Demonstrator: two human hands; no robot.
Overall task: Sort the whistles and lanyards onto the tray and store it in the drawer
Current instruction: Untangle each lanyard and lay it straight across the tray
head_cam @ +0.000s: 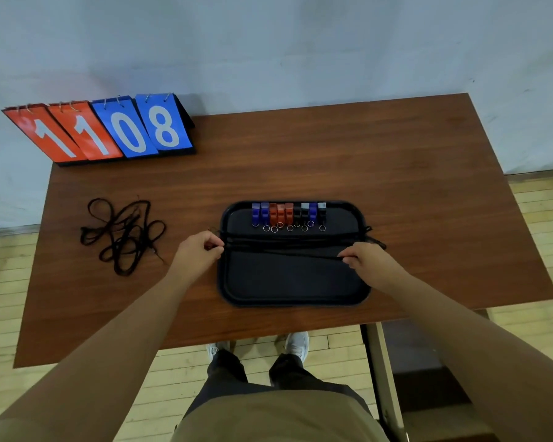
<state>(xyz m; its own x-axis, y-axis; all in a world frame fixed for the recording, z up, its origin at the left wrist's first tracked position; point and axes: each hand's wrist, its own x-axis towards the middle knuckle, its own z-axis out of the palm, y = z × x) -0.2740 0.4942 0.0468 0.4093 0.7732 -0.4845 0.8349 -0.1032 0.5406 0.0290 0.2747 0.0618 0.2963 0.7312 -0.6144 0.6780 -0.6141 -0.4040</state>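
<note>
A black tray (288,282) lies on the wooden table (364,161). Several whistles (288,213), blue, red and black, stand in a row along its far edge, key rings pointing toward me. Black lanyards (288,245) lie stretched across the tray's middle. My left hand (198,253) pinches the left end of one lanyard at the tray's left rim. My right hand (369,261) pinches its right end over the tray's right side. A tangled heap of black lanyards (122,234) rests on the table to the left.
A flip scoreboard (103,129) showing 11 and 08 stands at the table's back left corner against the wall. A table leg (385,378) drops at the front right. My shoes and legs are below the table's front edge.
</note>
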